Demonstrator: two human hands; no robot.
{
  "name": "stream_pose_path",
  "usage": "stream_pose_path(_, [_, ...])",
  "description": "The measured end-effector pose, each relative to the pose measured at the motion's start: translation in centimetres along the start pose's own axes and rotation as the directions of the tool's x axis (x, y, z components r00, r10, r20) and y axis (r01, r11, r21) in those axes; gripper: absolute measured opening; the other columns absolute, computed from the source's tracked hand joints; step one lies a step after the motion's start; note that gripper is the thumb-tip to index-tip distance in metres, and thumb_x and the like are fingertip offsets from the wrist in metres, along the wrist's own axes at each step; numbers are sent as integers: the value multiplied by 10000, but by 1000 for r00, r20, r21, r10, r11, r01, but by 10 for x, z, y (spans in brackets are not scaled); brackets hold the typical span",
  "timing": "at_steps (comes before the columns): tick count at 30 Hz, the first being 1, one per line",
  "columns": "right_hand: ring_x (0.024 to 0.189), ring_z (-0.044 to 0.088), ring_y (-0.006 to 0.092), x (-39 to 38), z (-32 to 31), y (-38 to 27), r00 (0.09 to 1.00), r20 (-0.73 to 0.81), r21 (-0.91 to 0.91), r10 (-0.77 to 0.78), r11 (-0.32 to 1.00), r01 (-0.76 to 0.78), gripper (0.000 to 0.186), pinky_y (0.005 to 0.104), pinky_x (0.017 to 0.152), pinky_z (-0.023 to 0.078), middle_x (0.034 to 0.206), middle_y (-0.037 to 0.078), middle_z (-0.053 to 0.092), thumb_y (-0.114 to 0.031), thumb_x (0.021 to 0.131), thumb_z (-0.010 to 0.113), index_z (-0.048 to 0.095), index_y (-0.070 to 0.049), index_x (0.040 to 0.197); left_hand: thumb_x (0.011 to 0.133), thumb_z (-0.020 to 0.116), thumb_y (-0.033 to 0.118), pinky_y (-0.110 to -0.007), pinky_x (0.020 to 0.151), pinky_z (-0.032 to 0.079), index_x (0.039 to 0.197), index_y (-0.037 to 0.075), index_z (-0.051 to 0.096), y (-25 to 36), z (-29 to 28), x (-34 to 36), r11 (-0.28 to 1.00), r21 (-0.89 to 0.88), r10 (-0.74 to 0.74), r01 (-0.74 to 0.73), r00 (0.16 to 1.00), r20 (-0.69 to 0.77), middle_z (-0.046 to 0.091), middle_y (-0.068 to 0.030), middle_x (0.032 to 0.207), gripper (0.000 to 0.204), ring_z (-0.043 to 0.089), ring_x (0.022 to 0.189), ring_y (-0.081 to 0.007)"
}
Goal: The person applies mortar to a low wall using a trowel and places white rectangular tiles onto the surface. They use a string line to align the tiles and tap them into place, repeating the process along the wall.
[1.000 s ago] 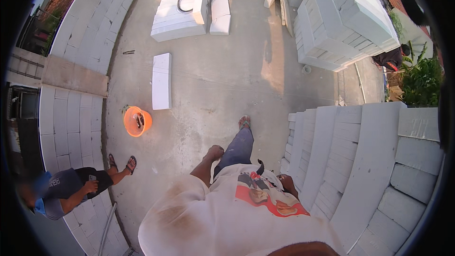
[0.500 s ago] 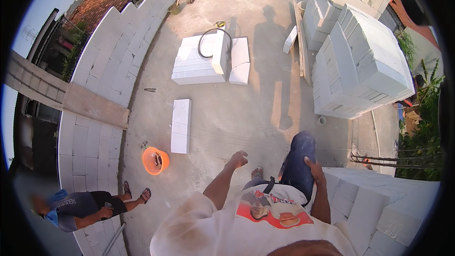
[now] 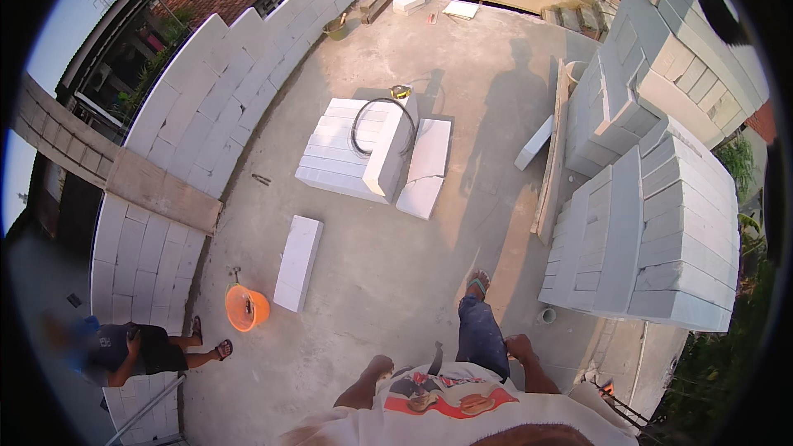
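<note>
My left hand hangs low beside my white printed shirt, its fingers curled in and nothing showing in them. My right hand is beside the thigh of my dark blue trousers, loosely closed, with no object visible in it. One sandalled foot is out in front on the concrete floor. Farther ahead, a low stack of white blocks carries a black hose or cable loop and a yellow-and-black tape measure. A cracked white slab leans or lies beside the stack.
An orange bucket and a flat row of white blocks are at left. Another person stands by the left block wall. Tall block stacks, a long plank and a short pipe line the right.
I have stepped forward, with one foot now swung out ahead. Both hands sit lower in the view. The view has turned, and the other person's arm has come in toward the body.
</note>
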State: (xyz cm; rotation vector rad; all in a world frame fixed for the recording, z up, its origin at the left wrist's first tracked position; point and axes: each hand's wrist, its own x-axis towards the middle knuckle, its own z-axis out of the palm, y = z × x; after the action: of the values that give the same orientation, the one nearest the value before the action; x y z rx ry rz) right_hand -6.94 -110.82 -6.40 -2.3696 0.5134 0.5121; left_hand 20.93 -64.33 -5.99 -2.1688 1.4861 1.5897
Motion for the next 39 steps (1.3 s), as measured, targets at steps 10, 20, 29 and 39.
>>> stream_pose_path(10, [589, 736, 223, 47, -229, 35, 789, 212, 544, 576, 602, -585, 369, 363, 568, 575, 726, 136, 767, -337, 935, 721, 784, 18, 858, 912, 647, 224, -434, 942, 576, 1317, -5, 693, 107, -314, 127, 486, -874, -519, 7, 806, -283, 740, -227, 1255, 467, 741, 1086, -329])
stream_pose_path(20, [779, 765, 263, 223, -312, 115, 977, 1, 413, 215, 890, -196, 260, 395, 700, 609, 895, 173, 794, -209, 919, 623, 803, -24, 942, 861, 653, 235, -471, 872, 586, 1019, 51, 806, 51, -445, 233, 969, -211, -186, 125, 936, -299, 787, -178, 1074, 287, 752, 1006, -366])
stream_pose_path(29, [925, 757, 369, 313, -452, 173, 994, 100, 202, -51, 979, 30, 221, 424, 823, 587, 964, 190, 783, -189, 857, 703, 822, -65, 997, 815, 740, 242, -486, 811, 599, 969, 54, 819, 7, -610, 323, 991, 132, 5, -30, 983, 185, 797, -148, 999, 256, 763, 980, -392])
stream_pose_path(39, [831, 745, 300, 548, -615, 109, 902, -48, 254, 428, 879, -404, 236, 455, 722, 527, 911, 229, 764, -218, 890, 712, 785, -11, 976, 948, 669, 237, -383, 856, 580, 1301, -53, 686, -42, -1046, 407, 720, -663, -441, -206, 602, -666, 771, -194, 1117, 457, 751, 959, -254])
